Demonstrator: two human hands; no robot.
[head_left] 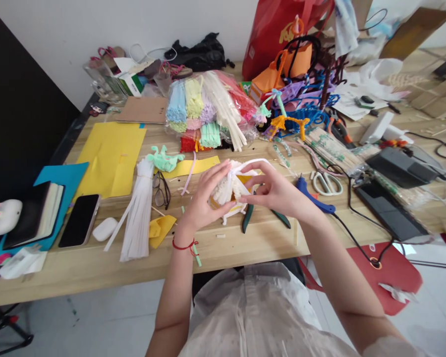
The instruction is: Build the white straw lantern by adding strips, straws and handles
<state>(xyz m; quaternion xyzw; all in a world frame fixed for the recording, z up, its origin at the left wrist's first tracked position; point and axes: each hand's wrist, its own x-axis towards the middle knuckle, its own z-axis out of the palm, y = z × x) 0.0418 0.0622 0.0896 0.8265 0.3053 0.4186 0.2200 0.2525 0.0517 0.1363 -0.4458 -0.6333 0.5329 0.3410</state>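
A small fuzzy white-and-yellow craft piece (226, 189) sits between both hands, gripped by the curved left hand (204, 198). The right hand (277, 191) pinches its side, near dark-green tool handles (248, 219).

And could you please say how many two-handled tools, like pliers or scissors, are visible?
3: white-handled scissors beside the blue glue gun, orange-handled pliers beyond them, and a partly hidden green-handled tool near the right hand. Clutter may hide more.
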